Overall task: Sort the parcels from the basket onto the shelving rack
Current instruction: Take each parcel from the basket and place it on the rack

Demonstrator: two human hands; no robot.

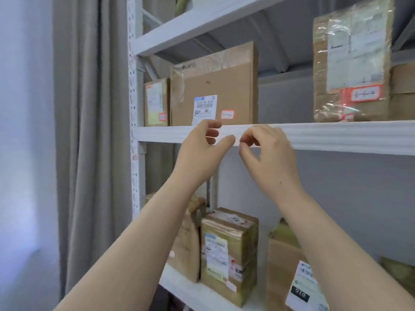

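A large box [213, 86] stands upright on the middle shelf [336, 136] of the rack [134, 97], left of centre of the frame, with a white label and a small red-edged sticker low on its front. A smaller box [156, 102] stands just beside it on the left, and a parcel wrapped in clear tape [350, 63] stands well apart at the upper right. Both hands are raised to the front edge of that shelf, right below the large box. The left hand [202, 151] has its fingers loosely curled and its thumb stretched out to the right, with nothing in it. The right hand [267, 153] is just beside it, fingers curled and thumb tip meeting the forefinger; whether anything is pinched between them I cannot tell. On the lower shelf stand a brown paper parcel [186, 243], a taped box [226, 254] beside it, and a labelled box [284, 261] at the lower right. A grey curtain [89, 131] hangs at the left.
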